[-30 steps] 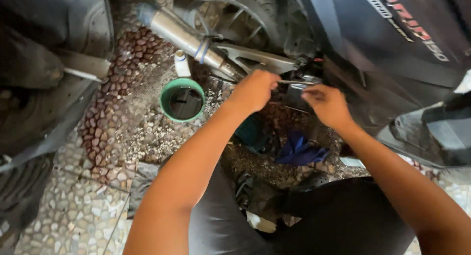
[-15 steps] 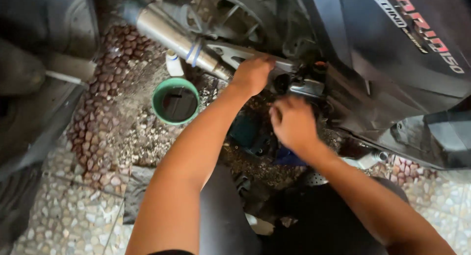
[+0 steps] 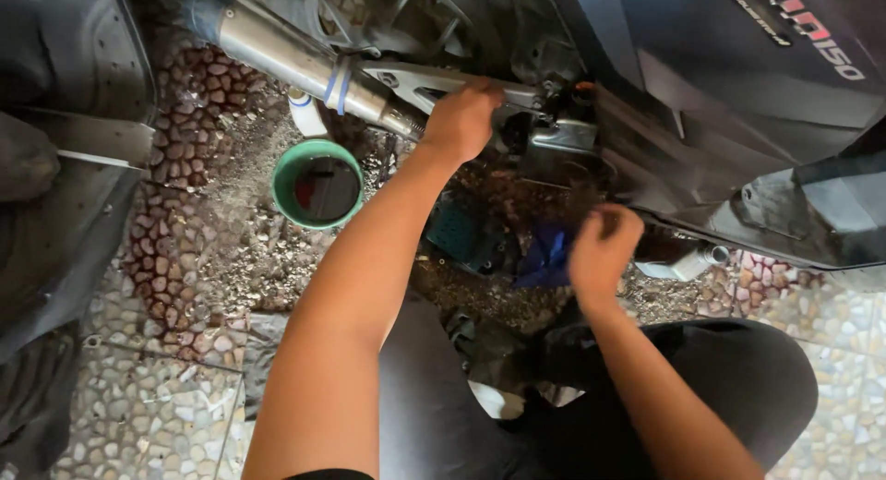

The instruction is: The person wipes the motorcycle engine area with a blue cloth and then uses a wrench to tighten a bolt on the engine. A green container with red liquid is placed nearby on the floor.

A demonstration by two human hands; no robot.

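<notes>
The left hand (image 3: 464,120) grips the silver metal bracket (image 3: 434,81), whose long axis runs from ten to four o'clock beside the exhaust pipe (image 3: 295,60), while the right hand (image 3: 602,247), fingers curled with nothing visibly held, hovers just beside the blue rag (image 3: 544,258) at its nine o'clock.

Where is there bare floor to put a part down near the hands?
Bare pebbled floor lies lower left, bordered by the green container above and the left arm. A tiled strip shows at far right, past the knee. Under the engine it is crowded: left hand on the metal bracket, right hand beside the blue rag.
</notes>
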